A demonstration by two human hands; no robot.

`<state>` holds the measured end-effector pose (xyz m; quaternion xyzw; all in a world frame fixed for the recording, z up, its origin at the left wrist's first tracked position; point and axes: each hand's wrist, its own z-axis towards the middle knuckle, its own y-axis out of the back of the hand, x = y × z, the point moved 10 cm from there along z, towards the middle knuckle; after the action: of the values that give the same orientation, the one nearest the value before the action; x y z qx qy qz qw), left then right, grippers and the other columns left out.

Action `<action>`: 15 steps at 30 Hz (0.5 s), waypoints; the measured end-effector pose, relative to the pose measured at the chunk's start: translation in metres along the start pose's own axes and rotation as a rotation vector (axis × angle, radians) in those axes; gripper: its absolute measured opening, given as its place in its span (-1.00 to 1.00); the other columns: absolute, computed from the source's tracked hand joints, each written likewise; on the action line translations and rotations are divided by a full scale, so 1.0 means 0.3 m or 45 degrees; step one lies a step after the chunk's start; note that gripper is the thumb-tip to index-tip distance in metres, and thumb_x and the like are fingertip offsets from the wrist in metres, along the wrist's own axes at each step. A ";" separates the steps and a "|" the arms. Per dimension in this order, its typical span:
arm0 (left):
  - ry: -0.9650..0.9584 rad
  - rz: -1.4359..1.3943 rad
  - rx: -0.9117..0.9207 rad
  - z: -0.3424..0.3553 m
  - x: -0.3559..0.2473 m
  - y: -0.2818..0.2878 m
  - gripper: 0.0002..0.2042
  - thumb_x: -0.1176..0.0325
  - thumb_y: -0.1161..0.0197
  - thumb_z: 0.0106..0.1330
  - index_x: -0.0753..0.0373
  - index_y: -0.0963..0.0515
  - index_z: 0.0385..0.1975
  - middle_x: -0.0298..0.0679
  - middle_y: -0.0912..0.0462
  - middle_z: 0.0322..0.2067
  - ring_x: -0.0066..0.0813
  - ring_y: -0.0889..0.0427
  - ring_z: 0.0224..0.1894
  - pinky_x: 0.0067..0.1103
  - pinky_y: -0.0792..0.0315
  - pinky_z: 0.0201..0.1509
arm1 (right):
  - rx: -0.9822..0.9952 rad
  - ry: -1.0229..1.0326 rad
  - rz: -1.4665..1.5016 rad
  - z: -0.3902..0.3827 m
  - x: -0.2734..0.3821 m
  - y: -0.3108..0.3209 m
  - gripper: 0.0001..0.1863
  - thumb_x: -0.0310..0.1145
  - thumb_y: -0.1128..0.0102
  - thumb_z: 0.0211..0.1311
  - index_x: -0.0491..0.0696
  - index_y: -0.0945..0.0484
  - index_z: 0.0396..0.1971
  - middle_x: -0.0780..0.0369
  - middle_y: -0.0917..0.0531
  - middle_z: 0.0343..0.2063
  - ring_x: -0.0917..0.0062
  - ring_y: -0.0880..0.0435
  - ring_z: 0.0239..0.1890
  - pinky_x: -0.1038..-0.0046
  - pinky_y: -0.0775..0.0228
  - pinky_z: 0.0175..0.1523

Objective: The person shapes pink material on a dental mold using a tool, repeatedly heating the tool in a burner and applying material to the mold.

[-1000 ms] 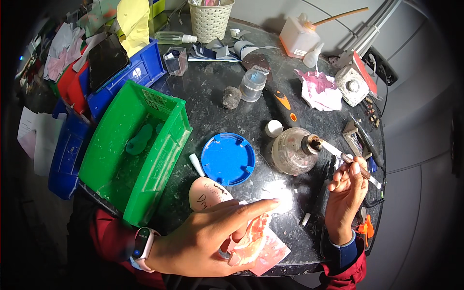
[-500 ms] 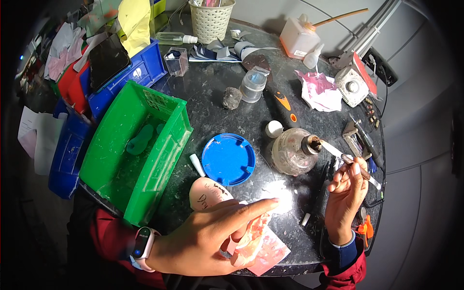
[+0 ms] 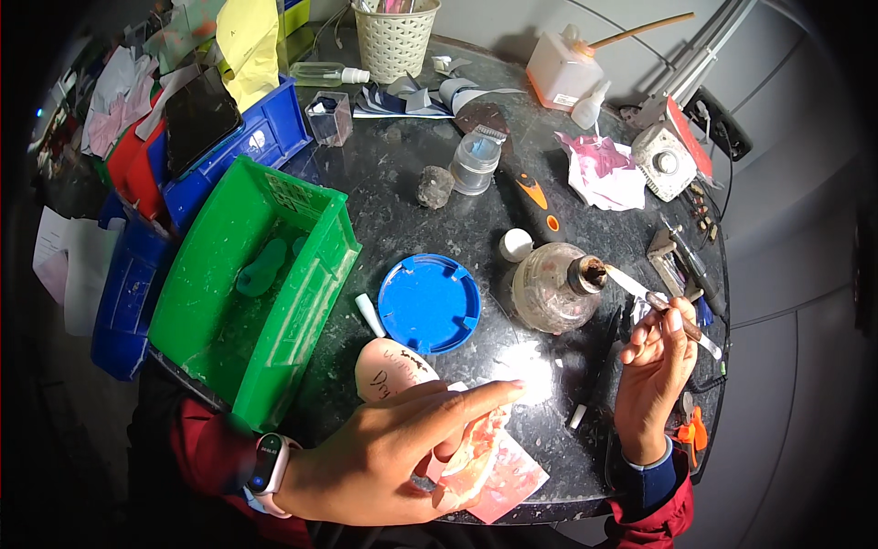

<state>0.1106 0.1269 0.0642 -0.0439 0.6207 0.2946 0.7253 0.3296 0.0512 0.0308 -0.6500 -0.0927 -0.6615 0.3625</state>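
My right hand pinches the dark handle of a wax knife. Its pale blade points left, with the tip right beside the charred mouth of a glass spirit lamp; I cannot make out a flame. At the lower middle my left hand grips a glossy pink waxy piece, index finger stretched over it; the palm hides part of its shape. Below that piece lies a flat pink wax sheet. Against the back of my left hand rests a pale pink rounded block with handwriting.
A green bin stands left, beside blue bins. A blue round lid lies mid-table. Behind the lamp are a white cap, a scraper and a clear jar. Orange-handled pliers lie at the right edge.
The view has shifted very slightly. Both hands, the knife and the pink piece keep practically the same places.
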 end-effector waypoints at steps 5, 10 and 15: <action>-0.027 -0.047 0.029 -0.001 0.011 -0.012 -0.38 0.60 -0.20 -0.11 0.34 -0.21 0.08 -0.36 -0.26 -0.60 -0.58 -0.31 -0.56 -0.64 -0.31 -0.41 | 0.016 0.001 0.002 0.003 0.001 0.002 -0.82 -0.40 0.06 0.19 -0.12 -0.31 -0.23 0.19 -0.48 -0.50 0.61 -0.49 -0.57 0.67 -0.41 -0.65; -0.107 0.063 -0.041 0.003 -0.004 0.013 -0.45 0.53 -0.31 -0.15 0.39 -0.35 -0.04 -0.43 -0.28 -0.72 -0.69 -0.31 -0.65 -0.69 -0.26 -0.52 | 0.023 -0.011 0.023 0.003 -0.014 -0.008 -0.82 -0.40 0.06 0.19 -0.12 -0.30 -0.22 0.19 -0.47 -0.50 0.61 -0.50 -0.57 0.66 -0.41 -0.65; -0.237 0.073 -0.026 0.013 -0.043 0.005 -0.43 0.49 -0.32 -0.18 0.39 -0.36 -0.05 -0.42 -0.29 -0.71 -0.62 -0.34 -0.63 -0.64 -0.29 -0.48 | 0.003 0.019 0.016 -0.001 0.017 0.007 -0.82 -0.40 0.07 0.19 -0.12 -0.30 -0.23 0.19 -0.47 -0.51 0.62 -0.49 -0.59 0.67 -0.40 -0.66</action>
<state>0.1125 0.1248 0.0775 -0.0061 0.5487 0.3242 0.7705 0.3310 0.0477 0.0347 -0.6453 -0.0865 -0.6638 0.3680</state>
